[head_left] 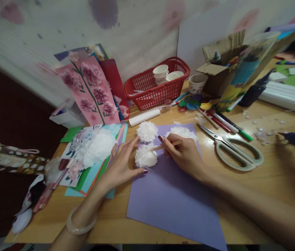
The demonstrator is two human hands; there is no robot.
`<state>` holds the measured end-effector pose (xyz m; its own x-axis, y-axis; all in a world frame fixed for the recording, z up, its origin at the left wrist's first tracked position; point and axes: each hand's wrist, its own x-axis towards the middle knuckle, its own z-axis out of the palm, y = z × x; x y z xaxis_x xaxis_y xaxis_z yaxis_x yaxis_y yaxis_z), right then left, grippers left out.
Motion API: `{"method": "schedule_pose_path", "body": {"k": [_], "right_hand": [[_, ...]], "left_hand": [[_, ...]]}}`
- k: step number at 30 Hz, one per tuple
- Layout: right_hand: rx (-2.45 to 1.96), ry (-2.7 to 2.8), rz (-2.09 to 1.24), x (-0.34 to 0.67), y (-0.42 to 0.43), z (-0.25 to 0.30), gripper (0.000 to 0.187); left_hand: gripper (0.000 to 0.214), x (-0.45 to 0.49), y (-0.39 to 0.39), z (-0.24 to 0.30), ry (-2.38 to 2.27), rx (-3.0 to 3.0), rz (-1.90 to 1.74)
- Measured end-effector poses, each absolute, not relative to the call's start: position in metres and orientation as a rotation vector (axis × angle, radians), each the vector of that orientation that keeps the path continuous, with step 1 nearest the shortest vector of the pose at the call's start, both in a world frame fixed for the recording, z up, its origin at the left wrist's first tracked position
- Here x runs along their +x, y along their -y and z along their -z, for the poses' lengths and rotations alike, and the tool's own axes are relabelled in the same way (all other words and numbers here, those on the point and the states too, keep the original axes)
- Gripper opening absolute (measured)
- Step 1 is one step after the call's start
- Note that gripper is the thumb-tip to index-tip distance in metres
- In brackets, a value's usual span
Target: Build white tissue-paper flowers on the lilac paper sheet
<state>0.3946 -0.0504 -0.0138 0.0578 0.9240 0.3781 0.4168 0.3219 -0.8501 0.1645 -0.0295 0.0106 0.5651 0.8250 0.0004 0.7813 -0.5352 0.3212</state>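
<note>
The pom (146, 157) is a small round ball of ruffled white tissue, fluffy at its edges; it lies on the upper left part of a purple sheet (173, 198) spread on the bench (112, 219), between the two hands; a second pom (147, 130) sits just beyond it at the sheet's top edge, and a third pom (182, 131) lies behind the right hand; at the back of the bench a red basket (147, 91) holds stacked white paper cups (160, 71) and one shallower cup beside them; a single cup (196, 83) stands just right of the basket, its inside not visible; next to that an open cardboard box (215, 76) holds bottles too blurred to tell apart; the left hand (122, 164) has its fingers apart and loosely curved about the pom's left side, the thumb tip touching its lower edge and the forefinger lying along its upper left; a pale bangle (80, 225) rings that wrist; the right hand (184, 151) has its fingers pinched on a thin wooden stick (161, 147), whose far end meets the pom's right side; scissors (233, 150) lie on the bench right of the sheet, well clear of both hands.
</note>
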Motion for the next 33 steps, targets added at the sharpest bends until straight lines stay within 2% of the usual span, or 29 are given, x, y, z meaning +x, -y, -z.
{"method": "schedule_pose_path", "body": {"k": [2,4,13,21,26,31,33], "right_hand": [[-1.253,1.536,-0.548,0.395,0.051,0.015,0.048],[-1.241,1.547,-0.531,0.396,0.051,0.017,0.050],[-1.226,1.557,-0.634,0.399,0.051,0.011,0.045],[-1.245,1.440,-0.724,0.403,0.053,0.010,0.051],[-1.257,1.411,-0.621,0.402,0.055,0.009,0.053],[-1.311,1.457,-0.492,0.404,0.055,0.007,0.055],[-1.317,1.491,-0.468,0.407,0.054,0.006,0.055]], "left_hand": [[0.073,0.171,0.026,-0.017,-1.282,2.581,-0.267],[0.061,0.179,0.022,-0.021,-1.232,2.632,-0.261],[0.051,0.197,0.016,-0.021,-1.186,2.658,-0.210],[0.049,0.201,0.018,-0.024,-1.213,2.605,-0.234],[0.072,0.199,0.021,-0.024,-1.197,2.603,-0.266],[0.132,0.189,0.035,-0.013,-1.196,2.475,-0.253],[0.142,0.184,0.042,-0.006,-1.204,2.452,-0.201]]}}
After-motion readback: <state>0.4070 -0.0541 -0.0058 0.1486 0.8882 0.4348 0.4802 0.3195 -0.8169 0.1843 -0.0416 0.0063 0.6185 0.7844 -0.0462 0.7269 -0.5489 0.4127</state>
